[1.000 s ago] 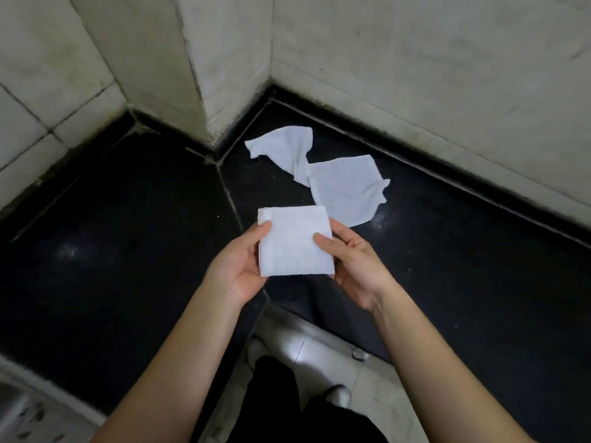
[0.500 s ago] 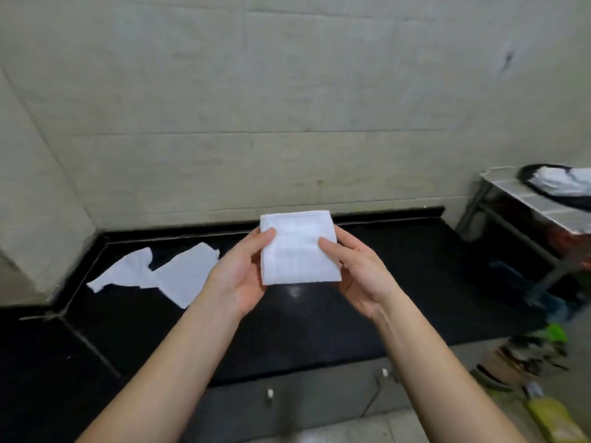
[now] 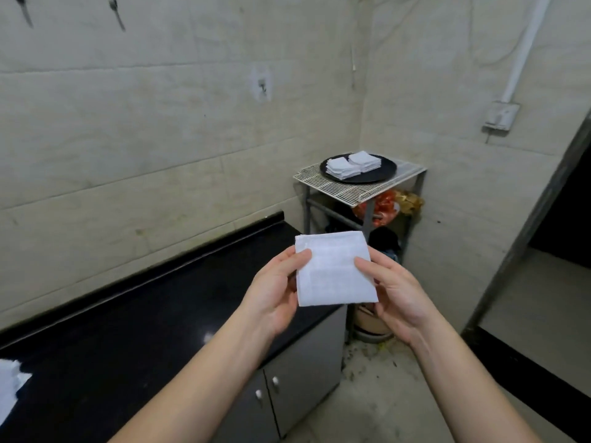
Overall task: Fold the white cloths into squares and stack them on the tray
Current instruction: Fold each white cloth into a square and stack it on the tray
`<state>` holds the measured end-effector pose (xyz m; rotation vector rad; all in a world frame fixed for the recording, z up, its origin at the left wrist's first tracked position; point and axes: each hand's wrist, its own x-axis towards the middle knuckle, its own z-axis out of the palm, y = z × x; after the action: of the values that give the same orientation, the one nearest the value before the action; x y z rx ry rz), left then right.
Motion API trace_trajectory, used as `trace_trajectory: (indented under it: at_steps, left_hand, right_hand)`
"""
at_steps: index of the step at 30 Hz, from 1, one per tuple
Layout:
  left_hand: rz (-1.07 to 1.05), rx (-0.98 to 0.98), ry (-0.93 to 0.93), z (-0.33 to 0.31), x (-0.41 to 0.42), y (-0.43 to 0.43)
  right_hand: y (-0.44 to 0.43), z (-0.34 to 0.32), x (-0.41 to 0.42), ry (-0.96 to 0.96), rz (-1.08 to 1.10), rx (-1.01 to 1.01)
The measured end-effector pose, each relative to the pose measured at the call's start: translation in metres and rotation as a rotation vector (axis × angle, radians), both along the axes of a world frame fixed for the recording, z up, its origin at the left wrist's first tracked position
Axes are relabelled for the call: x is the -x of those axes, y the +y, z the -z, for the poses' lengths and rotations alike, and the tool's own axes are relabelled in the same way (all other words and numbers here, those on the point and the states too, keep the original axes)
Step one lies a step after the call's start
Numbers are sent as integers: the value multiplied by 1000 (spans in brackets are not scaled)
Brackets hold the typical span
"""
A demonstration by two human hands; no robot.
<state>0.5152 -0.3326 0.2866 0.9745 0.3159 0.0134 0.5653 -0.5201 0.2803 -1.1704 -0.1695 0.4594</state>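
Note:
I hold a white cloth folded into a square (image 3: 334,270) in front of me, above the right end of the black counter. My left hand (image 3: 275,290) pinches its left edge and my right hand (image 3: 395,290) pinches its right edge, thumbs on top. Farther off in the room's corner, a round black tray (image 3: 388,172) rests on a white wire rack (image 3: 345,187). Two stacks of folded white cloths (image 3: 353,164) sit side by side on the tray. An unfolded white cloth (image 3: 9,390) shows at the left edge of the counter.
The black counter (image 3: 134,321) runs along the left wall, with grey cabinet doors (image 3: 297,378) below its right end. Orange bags (image 3: 383,206) and a pot sit under the rack. A dark doorway (image 3: 563,219) opens on the right.
My view has swung right, from the counter corner with the loose cloths to the rack and tray. Both hands keep the same hold on the folded cloth.

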Motion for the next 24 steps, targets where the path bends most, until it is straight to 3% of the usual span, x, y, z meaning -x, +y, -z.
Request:
trace_trajectory:
  at_steps: [15,24]
  left_hand:
    - [55,121,16,-1,-295,-89]
    - [58,55,26,-6,-446,-126]
  right_hand:
    - [-84,-11,-282,55,109,-25]
    - [-124,-5,-437,28,107,-11]
